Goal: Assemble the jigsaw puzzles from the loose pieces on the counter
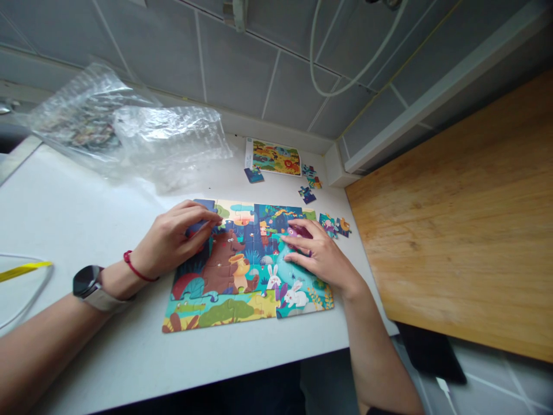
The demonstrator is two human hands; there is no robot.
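Observation:
A colourful jigsaw puzzle (228, 271) with a bear and rabbits lies on the white table, its pieces joined into two adjoining sections, the right one slightly offset from the left. My left hand (177, 236) is over its upper left part, fingers bent, fingertips touching the surface near the bear's head; what lies under the fingers is hidden. On the upper right part rests my right hand (322, 253), its fingers spread over the blue area and holding nothing. Several loose pieces (307, 195) lie beyond the puzzle and to its right.
Clear plastic bags (168, 132), one with pieces inside, lie at the back left. A picture card (276, 157) is near the wall. A wooden board (458, 230) stands at the right, above a black phone (432, 351) with a white cable. Another cable (38, 294) is at the left edge.

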